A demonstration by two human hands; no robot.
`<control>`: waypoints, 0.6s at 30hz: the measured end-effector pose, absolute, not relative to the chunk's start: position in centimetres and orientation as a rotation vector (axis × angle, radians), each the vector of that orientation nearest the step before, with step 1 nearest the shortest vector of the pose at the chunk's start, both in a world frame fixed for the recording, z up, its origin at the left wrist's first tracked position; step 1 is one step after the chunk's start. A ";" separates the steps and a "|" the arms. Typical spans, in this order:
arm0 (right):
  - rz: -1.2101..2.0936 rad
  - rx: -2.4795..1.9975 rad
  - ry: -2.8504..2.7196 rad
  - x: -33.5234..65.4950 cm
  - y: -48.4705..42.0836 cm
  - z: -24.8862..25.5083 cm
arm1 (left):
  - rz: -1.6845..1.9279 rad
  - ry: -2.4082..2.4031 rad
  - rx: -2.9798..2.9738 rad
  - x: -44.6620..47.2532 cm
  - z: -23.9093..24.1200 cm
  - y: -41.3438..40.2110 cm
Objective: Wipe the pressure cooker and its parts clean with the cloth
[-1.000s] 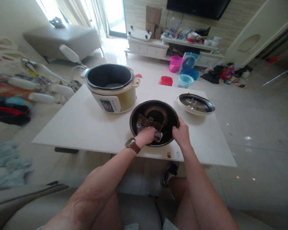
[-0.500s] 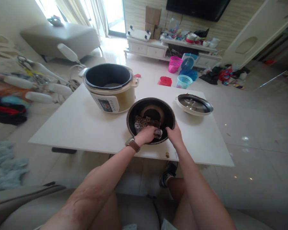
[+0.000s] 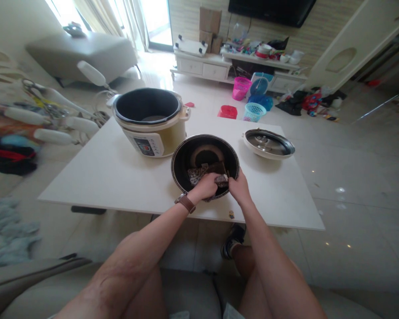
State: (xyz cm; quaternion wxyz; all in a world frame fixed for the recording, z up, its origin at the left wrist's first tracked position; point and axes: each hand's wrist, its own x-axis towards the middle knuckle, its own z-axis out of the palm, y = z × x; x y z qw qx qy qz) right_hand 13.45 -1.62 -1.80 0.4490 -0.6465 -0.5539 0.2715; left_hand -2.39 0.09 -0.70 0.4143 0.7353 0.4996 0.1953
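A round dark inner pot [image 3: 181, 155] is tilted toward me over the near part of the white table [image 3: 93, 177]. My right hand [image 3: 239, 188] grips its right rim, thumb on the inside. My left hand [image 3: 208, 186], with a brown-strapped watch on the wrist, is closed on a brown patterned cloth [image 3: 197, 173] inside the pot, at the near side. To the left stands the pressure cooker body [image 3: 166, 137], uncovered, with a control panel on its front. On the right the cooker lid [image 3: 269, 153] lies with its inner side up.
A small sticker [image 3: 232, 214] is at the table's near edge. Beyond the table are a red stool [image 3: 228, 111], a light blue basket [image 3: 254, 111] and a pink basket [image 3: 241, 88]. A cluttered white cabinet [image 3: 199, 66] lines the wall. White lamp arms [image 3: 91, 73] reach in at the left.
The pot has shifted slightly left and tilted a little. My left hand and the cloth have moved toward the right side of the pot's near wall, close to my right hand.
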 end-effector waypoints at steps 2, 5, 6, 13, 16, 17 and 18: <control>0.643 -1.618 -1.411 14.1 -1.7 -0.8 | 0.425 1.231 1.902 -2.5 -0.7 -0.1; 0.567 -1.665 -1.516 15.7 -2.1 1.2 | 0.288 1.191 1.991 -2.7 -0.8 -0.6; 0.533 -1.680 -1.550 16.3 -2.2 1.8 | 0.248 1.187 2.017 -2.8 -0.9 -0.8; 0.488 -1.719 -1.470 17.3 -2.4 1.5 | 0.182 1.164 2.045 -2.7 -1.0 -0.9; 0.572 -1.702 -1.402 16.8 -2.1 0.2 | 0.246 1.158 2.013 -2.8 -1.1 -0.3; 0.591 -1.688 -1.385 16.6 -2.1 -0.2 | 0.271 1.162 2.002 -2.8 -1.1 -0.1; 0.609 -1.675 -1.369 16.3 -2.0 -0.5 | 0.295 1.173 1.990 -2.8 -1.1 0.1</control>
